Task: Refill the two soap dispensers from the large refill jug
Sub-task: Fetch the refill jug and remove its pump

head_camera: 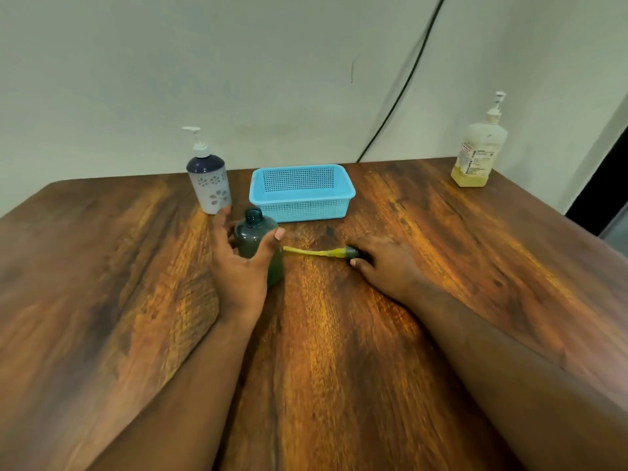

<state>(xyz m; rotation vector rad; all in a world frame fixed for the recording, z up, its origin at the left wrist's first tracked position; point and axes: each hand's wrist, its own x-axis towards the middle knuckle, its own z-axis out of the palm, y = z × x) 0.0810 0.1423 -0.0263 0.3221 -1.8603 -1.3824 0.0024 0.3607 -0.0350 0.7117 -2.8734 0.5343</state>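
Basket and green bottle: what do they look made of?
Basket: looks like moulded light-blue plastic, judging by its perforated mesh walls and smooth rolled rim. Green bottle, gripped by the left hand: likely translucent dark plastic with a smooth, slightly glossy finish; tinted glass cannot be ruled out.

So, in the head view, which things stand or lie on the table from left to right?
Floral dispenser → open dark bottle in the left hand → blue basket → pump head under the right hand → refill bottle.
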